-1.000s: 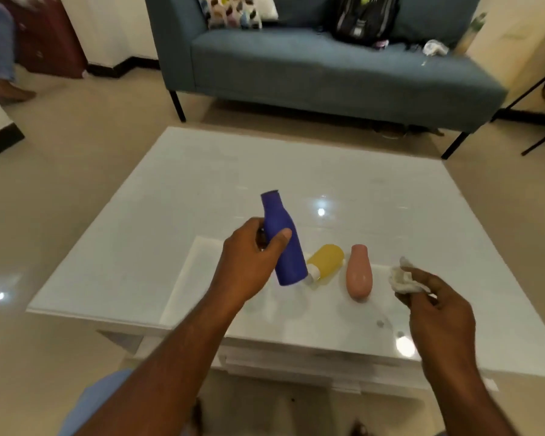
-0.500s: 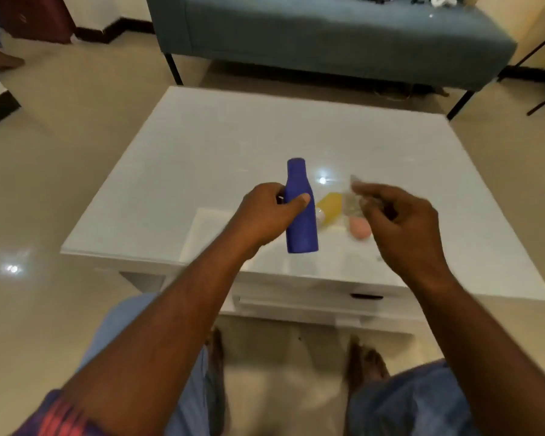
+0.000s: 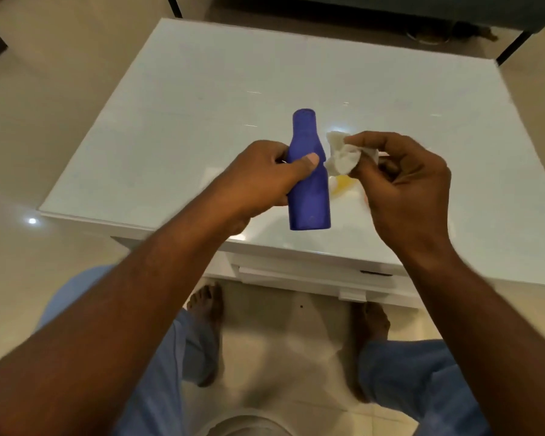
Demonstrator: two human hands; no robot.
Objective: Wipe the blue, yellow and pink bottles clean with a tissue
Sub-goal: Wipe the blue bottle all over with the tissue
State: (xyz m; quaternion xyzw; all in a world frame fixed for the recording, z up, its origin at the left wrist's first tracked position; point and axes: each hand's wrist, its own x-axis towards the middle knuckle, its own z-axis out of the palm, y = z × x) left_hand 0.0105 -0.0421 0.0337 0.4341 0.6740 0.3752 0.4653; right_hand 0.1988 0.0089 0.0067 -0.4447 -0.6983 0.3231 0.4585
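Since the earlier frame, the tissue [image 3: 343, 155] has been brought up against the blue bottle [image 3: 309, 184]. This bottle is held upright above the white table [image 3: 202, 105], gripped around its middle by the left hand [image 3: 261, 180]. The tissue is pinched in the right hand [image 3: 403, 184]. Behind these, the yellow bottle [image 3: 343, 185] is partly hidden.

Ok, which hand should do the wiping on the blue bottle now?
Right. The right hand pinches the tissue beside the blue bottle, while the left hand grips that bottle upright.
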